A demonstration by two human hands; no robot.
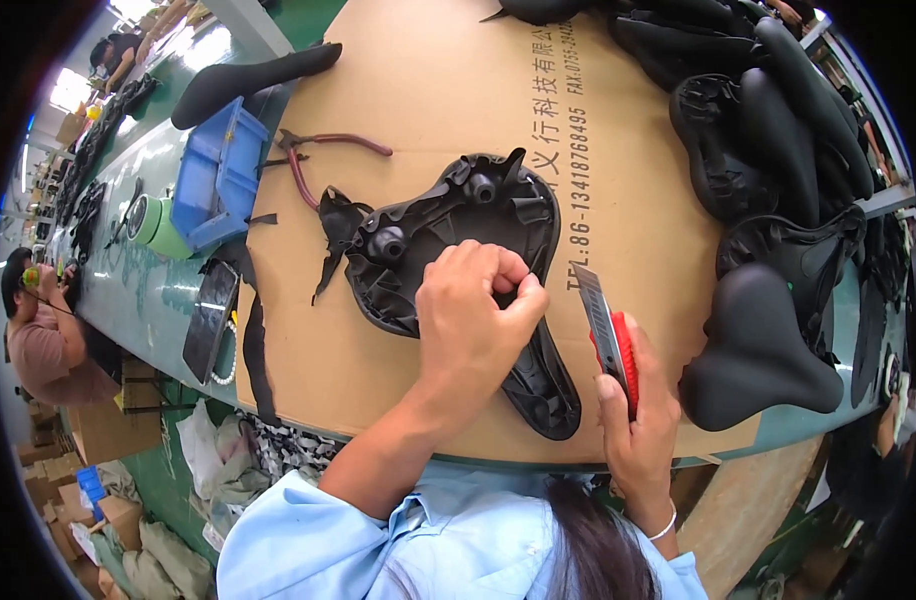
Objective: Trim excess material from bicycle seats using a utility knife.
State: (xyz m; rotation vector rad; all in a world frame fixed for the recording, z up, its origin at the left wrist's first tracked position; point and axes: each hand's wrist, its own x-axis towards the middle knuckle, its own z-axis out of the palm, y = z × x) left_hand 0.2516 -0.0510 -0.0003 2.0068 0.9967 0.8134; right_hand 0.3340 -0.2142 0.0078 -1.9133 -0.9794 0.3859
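Note:
An upturned black bicycle saddle (463,222) lies on the cardboard sheet in front of me, its hollow underside facing up and its nose toward me. Loose black cover material is folded in around its rim. Over the saddle's middle, my left hand (478,305) is closed, thumb and forefinger pinched near the right rim; whatever is between them is hidden. To the right, my right hand (643,420) grips a red utility knife (615,350), its metal blade pointing up and away, apart from the saddle. A torn black scrap (340,225) lies against the saddle's left side.
Red-handled pliers (298,172) lie on the cardboard (448,85) beyond the saddle. Several black saddles (763,345) are piled at the right. At the left are a blue bin (218,185), a green round container (158,226) and a phone (210,318). Another person (53,335) stands far left.

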